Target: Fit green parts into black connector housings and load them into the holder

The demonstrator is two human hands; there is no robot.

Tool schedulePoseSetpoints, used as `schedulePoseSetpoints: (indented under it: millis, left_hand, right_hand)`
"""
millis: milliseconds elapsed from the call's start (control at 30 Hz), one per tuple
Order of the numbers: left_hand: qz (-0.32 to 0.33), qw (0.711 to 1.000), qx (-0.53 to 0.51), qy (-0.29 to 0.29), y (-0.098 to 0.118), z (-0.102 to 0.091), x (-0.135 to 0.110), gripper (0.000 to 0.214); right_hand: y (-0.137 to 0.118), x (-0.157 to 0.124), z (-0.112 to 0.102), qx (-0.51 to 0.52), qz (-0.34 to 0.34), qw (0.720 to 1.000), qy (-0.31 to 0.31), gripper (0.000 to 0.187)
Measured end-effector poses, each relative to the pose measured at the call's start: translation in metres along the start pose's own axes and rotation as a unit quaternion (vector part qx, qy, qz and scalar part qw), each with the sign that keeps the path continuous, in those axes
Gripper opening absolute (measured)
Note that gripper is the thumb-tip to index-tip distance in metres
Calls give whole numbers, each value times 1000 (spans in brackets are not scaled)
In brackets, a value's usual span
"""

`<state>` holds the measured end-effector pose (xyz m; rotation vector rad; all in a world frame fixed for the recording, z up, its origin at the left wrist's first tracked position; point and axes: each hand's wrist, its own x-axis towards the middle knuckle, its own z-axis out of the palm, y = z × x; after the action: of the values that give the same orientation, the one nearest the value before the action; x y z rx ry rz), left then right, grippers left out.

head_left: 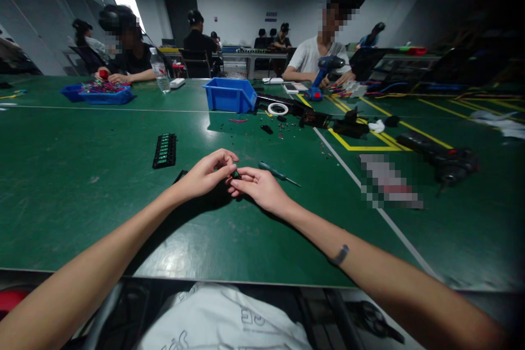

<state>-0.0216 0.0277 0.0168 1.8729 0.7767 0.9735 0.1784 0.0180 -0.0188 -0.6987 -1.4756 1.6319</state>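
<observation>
My left hand (211,172) and my right hand (260,186) meet above the green table, fingertips pinched around one small dark green piece (235,174). It looks like a bit of circuit board, mostly covered by my fingers. Just right of my right hand lies a screwdriver (273,170) with a dark green handle. To the left is a black tray (164,150) with a column of green pieces in its slots. Part of another black object (180,176) shows behind my left wrist.
A blue bin (230,95) stands ahead, with small loose parts and a white ring (278,109) beside it. A black power tool (441,158) lies at right. Across the table, a blue drill (324,76) and a bottle (159,70) stand near two people at work.
</observation>
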Motion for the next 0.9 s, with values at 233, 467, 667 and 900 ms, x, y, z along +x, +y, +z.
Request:
schedulePoseSetpoints:
  millis: [233, 467, 667, 900]
  left_hand:
    - [-17, 999, -37, -11, 1, -1, 2, 27]
    - [-16, 999, -26, -15, -4, 0, 0, 26]
    - [-10, 999, -24, -19, -4, 0, -1, 24]
    - [0, 1000, -6, -22, -6, -1, -1, 25]
  right_hand:
    - [1, -1, -1, -2, -4, 1000, -1, 37]
    - [0, -1, 0, -1, 0, 1000, 0, 35]
    - [-2, -1, 1, 1, -3, 1000, 1, 36]
    - [-3, -1, 2, 5, -7, 1000, -1, 37]
